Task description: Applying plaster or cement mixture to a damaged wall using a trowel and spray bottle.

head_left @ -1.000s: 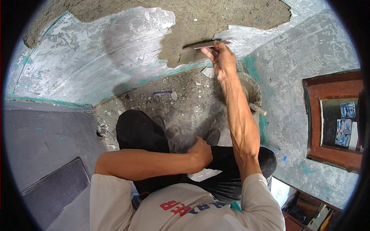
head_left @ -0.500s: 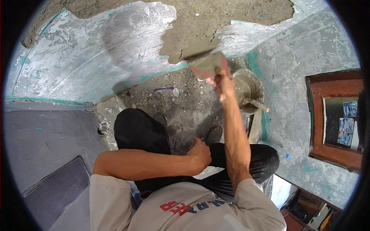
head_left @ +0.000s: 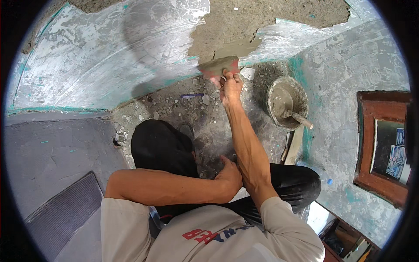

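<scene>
My right hand [head_left: 231,90] grips a wide putty knife [head_left: 219,66] with red patches and a blade coated in grey mortar. Its blade edge lies against the lower part of the bare, rough patch [head_left: 235,26] in the wall, where smoother wet mortar [head_left: 238,49] shows. My left hand [head_left: 230,175] rests loosely curled by my lap, close to the right forearm. No tool shows in it, though its fingers are partly hidden.
A mortar bucket [head_left: 271,102] with a trowel [head_left: 301,119] in it stands right of my arm. Plaster chips [head_left: 205,99] and a purple strip [head_left: 192,95] litter the floor. A plastic bottle [head_left: 325,178] and a wood-framed panel [head_left: 365,144] are at the right.
My right hand has moved left with the putty knife, along the lower edge of the rough patch. The view has shifted slightly. My left hand stays by my lap.
</scene>
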`<state>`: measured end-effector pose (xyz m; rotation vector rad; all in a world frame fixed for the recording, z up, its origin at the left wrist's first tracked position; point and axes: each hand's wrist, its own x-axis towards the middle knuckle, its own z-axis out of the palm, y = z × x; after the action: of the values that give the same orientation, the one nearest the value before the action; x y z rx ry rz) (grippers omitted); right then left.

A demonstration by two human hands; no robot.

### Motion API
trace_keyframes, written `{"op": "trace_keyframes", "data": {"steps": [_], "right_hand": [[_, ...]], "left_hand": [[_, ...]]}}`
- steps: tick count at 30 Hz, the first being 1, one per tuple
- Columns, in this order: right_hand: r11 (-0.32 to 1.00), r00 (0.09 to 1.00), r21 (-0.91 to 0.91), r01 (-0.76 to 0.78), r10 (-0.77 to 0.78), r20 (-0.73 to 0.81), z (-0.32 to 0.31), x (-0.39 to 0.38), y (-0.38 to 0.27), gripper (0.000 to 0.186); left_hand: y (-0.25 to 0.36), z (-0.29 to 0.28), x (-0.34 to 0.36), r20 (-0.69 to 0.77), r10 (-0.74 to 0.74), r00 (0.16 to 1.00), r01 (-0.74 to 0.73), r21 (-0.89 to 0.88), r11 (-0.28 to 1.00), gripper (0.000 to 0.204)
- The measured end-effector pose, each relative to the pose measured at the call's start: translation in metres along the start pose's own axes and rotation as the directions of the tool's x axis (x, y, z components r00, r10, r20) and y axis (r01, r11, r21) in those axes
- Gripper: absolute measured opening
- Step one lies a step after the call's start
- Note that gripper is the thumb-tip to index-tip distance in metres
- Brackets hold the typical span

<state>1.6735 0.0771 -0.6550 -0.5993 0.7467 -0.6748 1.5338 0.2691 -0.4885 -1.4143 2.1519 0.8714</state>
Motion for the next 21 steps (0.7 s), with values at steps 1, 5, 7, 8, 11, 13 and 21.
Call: {"op": "trace_keyframes", "data": {"steps": [1,5,7,8,11,13,21], "right_hand": [[1.000,1.000,-0.014,0.015,-0.015,-0.013,0.006,-0.008,-0.003,0.021],[0.999,0.998,-0.021,0.048,-0.047,0.036,0.019,-0.029,-0.014,0.018],[0.997,0.994,-0.006,0.083,-0.082,0.073,0.021,-0.042,-0.020,0.017],[0.996,0.993,-0.003,0.088,-0.088,0.075,0.020,-0.048,-0.023,0.017],[0.997,0.995,-0.013,0.070,-0.069,0.069,0.011,-0.065,-0.034,0.014],[0.999,0.992,0.022,0.028,-0.030,0.120,0.000,-0.070,-0.043,0.011],[0.982,0.993,-0.182,-0.044,0.024,-0.113,-0.103,0.000,-0.048,0.014]], "left_hand": [[0.000,-0.001,0.000,0.039,0.039,0.998,-0.039,-0.005,0.999,0.037],[0.007,0.012,0.008,0.003,0.013,1.000,-0.013,-0.042,0.999,0.036],[0.007,0.012,0.009,0.044,0.004,0.999,-0.004,0.004,1.000,0.035],[0.007,0.014,0.010,0.043,0.002,0.999,-0.002,0.010,1.000,0.035],[0.005,0.019,0.011,0.087,0.020,0.996,-0.020,-0.003,1.000,0.034],[0.004,0.021,0.011,0.101,0.012,0.995,-0.008,-0.038,0.999,0.036],[-0.001,0.000,-0.001,0.133,0.027,0.991,-0.023,-0.031,0.999,0.039]]}}
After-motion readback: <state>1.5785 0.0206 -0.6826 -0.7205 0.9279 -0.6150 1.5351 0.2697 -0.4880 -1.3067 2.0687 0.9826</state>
